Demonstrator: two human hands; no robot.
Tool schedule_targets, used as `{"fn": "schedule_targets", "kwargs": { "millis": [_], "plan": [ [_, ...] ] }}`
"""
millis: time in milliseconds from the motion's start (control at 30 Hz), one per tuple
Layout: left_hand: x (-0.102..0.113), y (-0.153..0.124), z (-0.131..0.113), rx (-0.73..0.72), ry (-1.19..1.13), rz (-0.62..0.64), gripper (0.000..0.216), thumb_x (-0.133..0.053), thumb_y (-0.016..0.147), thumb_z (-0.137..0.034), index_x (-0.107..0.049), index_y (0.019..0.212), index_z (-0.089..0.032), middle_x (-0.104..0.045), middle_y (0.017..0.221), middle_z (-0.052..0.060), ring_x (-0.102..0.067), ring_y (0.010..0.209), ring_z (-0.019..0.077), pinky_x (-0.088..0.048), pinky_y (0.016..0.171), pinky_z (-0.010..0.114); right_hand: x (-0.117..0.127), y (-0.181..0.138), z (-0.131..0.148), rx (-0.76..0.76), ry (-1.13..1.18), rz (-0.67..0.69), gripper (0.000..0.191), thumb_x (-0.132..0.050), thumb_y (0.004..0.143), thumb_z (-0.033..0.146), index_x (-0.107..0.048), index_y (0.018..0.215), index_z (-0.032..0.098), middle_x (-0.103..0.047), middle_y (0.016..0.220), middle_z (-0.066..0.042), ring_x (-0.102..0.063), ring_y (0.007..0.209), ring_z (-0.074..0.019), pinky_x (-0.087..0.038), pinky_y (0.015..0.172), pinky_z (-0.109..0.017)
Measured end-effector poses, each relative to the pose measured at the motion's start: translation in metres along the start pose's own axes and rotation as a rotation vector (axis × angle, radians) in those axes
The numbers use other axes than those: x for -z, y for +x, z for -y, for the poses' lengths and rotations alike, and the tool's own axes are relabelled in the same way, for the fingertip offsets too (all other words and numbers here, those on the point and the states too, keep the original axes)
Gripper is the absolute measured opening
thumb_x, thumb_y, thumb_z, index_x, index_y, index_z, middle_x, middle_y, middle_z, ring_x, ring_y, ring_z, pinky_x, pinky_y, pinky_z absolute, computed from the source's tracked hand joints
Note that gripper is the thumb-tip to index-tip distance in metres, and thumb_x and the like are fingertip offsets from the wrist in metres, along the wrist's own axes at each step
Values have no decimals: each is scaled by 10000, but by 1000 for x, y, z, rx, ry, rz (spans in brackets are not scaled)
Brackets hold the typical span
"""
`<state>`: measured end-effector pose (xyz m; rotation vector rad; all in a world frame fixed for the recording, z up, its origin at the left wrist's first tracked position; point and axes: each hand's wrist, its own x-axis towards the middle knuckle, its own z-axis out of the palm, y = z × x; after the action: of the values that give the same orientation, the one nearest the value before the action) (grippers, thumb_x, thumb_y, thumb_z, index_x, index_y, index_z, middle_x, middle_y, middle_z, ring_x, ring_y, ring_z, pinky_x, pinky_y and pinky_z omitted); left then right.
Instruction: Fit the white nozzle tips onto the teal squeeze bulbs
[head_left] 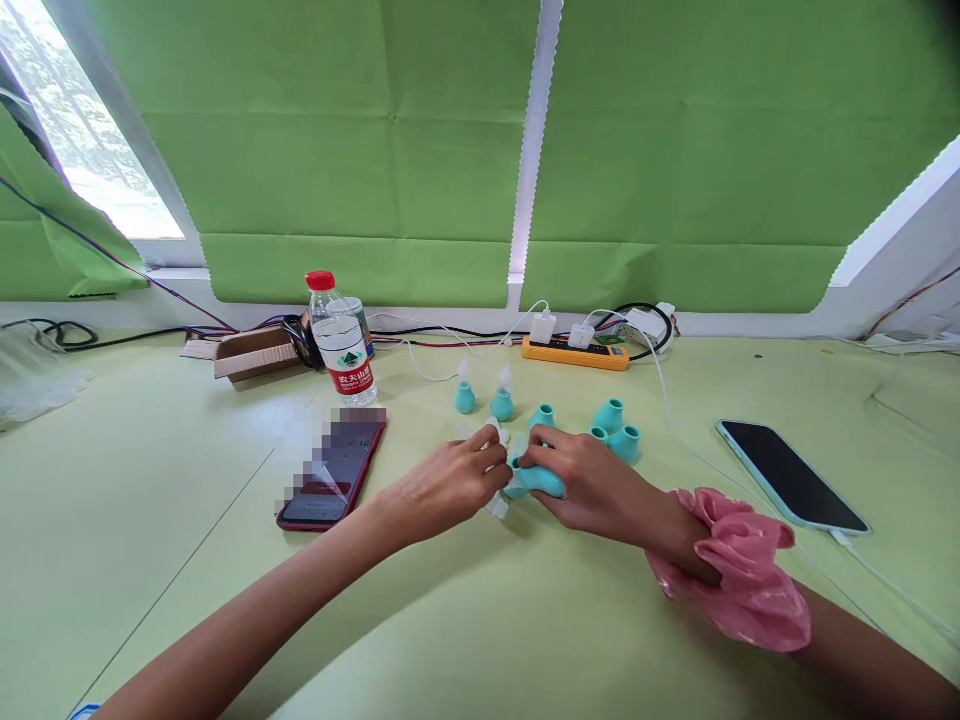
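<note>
My right hand (581,480) is closed round a teal rubber bulb (541,480) lying just above the green table. My left hand (450,482) pinches a small clear plastic tip (496,440) right at the bulb's mouth. A pink scrunchie (739,575) sits on my right wrist. Behind the hands stand two teal bulbs with clear tips fitted (465,392) (502,398) and three teal bulbs without tips (541,416) (609,414) (625,442). More clear tips (496,506) lie by my left fingers.
A red phone (334,470) lies left of my hands, a water bottle (341,340) behind it. A teal-edged phone (791,472) on a cable lies to the right. An orange power strip (576,352), cables and a cardboard box (251,352) line the back edge.
</note>
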<state>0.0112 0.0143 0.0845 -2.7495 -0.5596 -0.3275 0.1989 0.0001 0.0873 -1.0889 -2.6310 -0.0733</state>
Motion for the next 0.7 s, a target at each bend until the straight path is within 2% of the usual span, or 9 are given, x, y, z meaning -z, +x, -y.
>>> {"fn": "schedule_targets", "kwargs": {
  "millis": [133, 200, 367, 467, 567, 700],
  "plan": [
    [3, 1, -4, -34, 26, 10, 198, -345, 816, -66, -518, 736, -118, -544, 730, 77, -460, 790, 198, -434, 522, 249, 0, 1, 0, -10, 53, -11, 123, -499, 685, 101, -556, 774, 163, -490, 759, -32, -479, 584, -126, -343, 512, -235],
    [2, 1, -1, -7, -40, -33, 199, -347, 805, -68, -516, 714, -123, -542, 695, 73, -464, 766, 193, -428, 507, 246, 1, 2, -1, -41, 132, -52, 132, -530, 653, 99, -560, 762, 166, -508, 747, -28, -500, 627, -138, -359, 546, -239],
    [-2, 1, 10, 177, -468, -290, 107, -430, 755, -106, -531, 727, -126, -550, 671, 46, -485, 697, 139, -460, 595, 239, 4, 5, -4, -215, 316, -144, 104, -591, 609, 163, -555, 705, 177, -566, 688, 0, -520, 640, -143, -372, 580, -244],
    [-4, 0, 16, 354, -667, -370, 84, -465, 718, -105, -548, 712, -122, -551, 702, 40, -503, 645, 105, -476, 563, 200, 3, 7, -11, -321, 325, -172, 102, -599, 608, 228, -546, 679, 177, -587, 692, 3, -525, 646, -148, -376, 602, -255],
    [-13, -2, 23, 478, -675, -344, 92, -481, 708, -120, -570, 690, -129, -563, 713, 34, -511, 614, 95, -481, 558, 201, 2, 7, -19, -388, 296, -155, 118, -598, 603, 273, -543, 649, 179, -587, 664, 7, -520, 614, -145, -373, 577, -254],
    [-39, -6, 32, 466, -403, -168, 117, -505, 712, -124, -618, 691, -142, -598, 679, 54, -514, 739, 172, -456, 618, 271, 2, 7, -21, -376, 307, -100, 143, -607, 593, 293, -564, 680, 188, -588, 654, 18, -514, 590, -133, -369, 547, -240]
  ]
}}
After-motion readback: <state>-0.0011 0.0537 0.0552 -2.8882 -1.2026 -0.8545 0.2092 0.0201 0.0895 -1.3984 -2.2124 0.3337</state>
